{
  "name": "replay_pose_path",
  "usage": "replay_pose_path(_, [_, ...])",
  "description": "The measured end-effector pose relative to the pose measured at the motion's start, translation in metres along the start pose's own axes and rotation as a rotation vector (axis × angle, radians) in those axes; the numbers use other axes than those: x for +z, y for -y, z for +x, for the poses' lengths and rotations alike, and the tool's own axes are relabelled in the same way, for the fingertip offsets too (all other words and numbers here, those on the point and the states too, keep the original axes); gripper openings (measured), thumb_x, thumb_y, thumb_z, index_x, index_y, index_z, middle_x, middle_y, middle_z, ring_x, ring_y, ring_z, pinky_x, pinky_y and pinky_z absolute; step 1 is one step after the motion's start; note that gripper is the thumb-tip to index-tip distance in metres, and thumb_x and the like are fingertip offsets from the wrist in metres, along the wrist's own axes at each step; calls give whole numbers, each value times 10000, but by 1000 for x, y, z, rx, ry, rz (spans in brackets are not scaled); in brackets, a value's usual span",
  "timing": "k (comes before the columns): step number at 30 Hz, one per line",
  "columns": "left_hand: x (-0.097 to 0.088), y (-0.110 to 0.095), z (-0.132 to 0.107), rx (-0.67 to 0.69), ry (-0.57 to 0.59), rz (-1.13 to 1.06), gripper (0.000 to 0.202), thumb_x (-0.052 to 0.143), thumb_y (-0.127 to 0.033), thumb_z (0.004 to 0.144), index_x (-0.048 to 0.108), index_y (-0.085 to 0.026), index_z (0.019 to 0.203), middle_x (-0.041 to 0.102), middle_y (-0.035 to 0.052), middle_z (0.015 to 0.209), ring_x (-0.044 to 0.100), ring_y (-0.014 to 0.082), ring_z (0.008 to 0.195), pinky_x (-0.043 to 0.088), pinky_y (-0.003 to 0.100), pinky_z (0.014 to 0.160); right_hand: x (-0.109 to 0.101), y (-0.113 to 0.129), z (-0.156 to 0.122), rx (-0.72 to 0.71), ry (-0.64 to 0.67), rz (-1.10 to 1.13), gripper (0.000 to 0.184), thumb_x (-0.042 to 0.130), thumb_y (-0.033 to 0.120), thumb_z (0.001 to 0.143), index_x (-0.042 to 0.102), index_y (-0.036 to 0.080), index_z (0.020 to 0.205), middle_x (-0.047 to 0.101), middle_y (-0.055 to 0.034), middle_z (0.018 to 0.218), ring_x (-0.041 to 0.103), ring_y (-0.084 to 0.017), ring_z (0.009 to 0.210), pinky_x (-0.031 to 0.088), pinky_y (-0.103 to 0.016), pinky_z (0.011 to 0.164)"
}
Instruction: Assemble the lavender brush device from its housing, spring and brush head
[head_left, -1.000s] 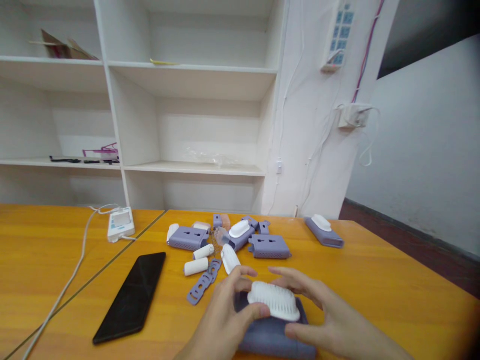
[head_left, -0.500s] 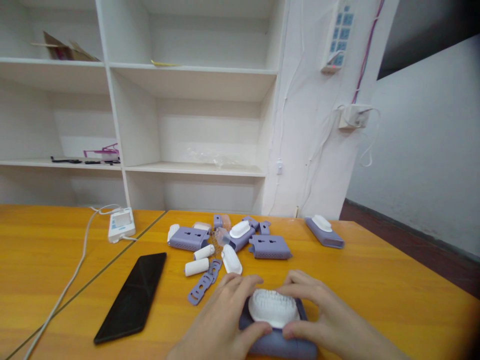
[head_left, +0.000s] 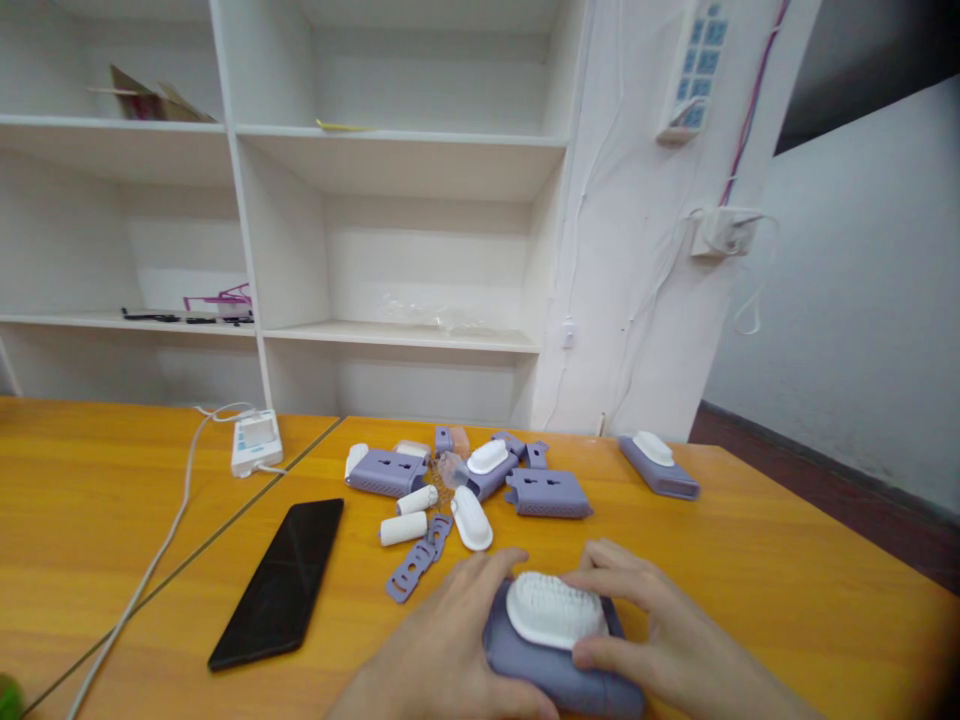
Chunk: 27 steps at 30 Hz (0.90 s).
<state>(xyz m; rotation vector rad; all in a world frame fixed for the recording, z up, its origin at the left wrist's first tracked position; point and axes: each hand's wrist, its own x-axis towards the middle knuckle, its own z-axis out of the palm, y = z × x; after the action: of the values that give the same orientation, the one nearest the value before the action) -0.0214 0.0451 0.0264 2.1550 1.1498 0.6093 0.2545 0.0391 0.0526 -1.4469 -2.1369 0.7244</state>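
Observation:
Close to me on the table lies a purple plastic case (head_left: 555, 675) with a white oval piece (head_left: 555, 612) on top, its upper face covered in short bristle-like nubs. My left hand (head_left: 457, 635) wraps the case's left side, thumb along the near face and fingers behind. With thumb and fingers my right hand (head_left: 649, 620) grips the right end of the white oval piece. Just beyond are another white oval piece (head_left: 472, 518), white rollers (head_left: 403, 528), a purple slotted strip (head_left: 420, 560) and a purple housing with keyhole slots (head_left: 549, 494).
A black tablet or phone (head_left: 281, 580) lies to the left, near a power strip (head_left: 256, 442) and its white cable. More purple housings (head_left: 386, 472) and small parts are heaped at the back. A purple case with a white top (head_left: 660, 465) stands far right. White shelves (head_left: 401, 335) rise behind.
My left thumb has moved off the white oval piece down onto the case's near face. My right hand stays on the white piece. The view has shifted slightly left.

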Motion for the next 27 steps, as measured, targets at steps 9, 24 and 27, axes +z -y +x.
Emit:
replay_pose_path(9, [1,-9,-1,-4,-15,-72,879,957,-414,594,545,-304,1363,620,43,1341,602,329,1213,502,436,1039,-4,21,3,-116,86,-10,416,801,507,863,763,328,1236,615,-25,1050,597,-252,1062,459,-396,968])
replay_pose_path(24, [2,-6,2,5,-13,-60,875,962,-445,588,550,-309,1348,624,43,1330,605,328,1204,508,436,1018,2,3,2,-20,8,57,554,882,537,734,767,297,1220,679,-78,1280,564,-357,1288,399,-497,1140])
replay_pose_path(27, [0,-3,1,10,9,-43,1000,960,-490,587,490,-309,1450,580,76,1431,571,358,1289,477,481,1089,1,-3,5,-12,12,100,664,928,544,661,746,283,1244,640,-86,1380,529,-364,1350,368,-487,1178])
